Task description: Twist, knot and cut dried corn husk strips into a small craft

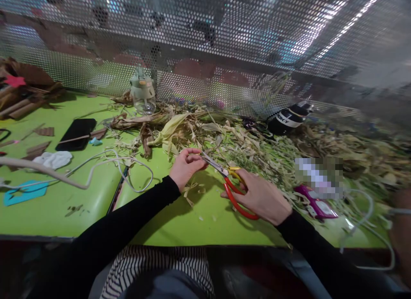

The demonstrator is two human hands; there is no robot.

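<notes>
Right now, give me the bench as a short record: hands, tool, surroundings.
Left hand: fingers bent beside the scissor tips; any scrap held is too small to tell
Right hand: holding red-and-yellow scissors by the handles
Scissors direction: blades toward the left hand
Beyond hands: pale green husk, dry shreds
Left side: dark phone, lying flat
Right side: black bottle, tilted
Surface: green table

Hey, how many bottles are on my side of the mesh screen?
2. One clear bottle with a pale green top is at back left; one black bottle with a white band is at back right. Others may be hidden under the dry scraps.
</notes>
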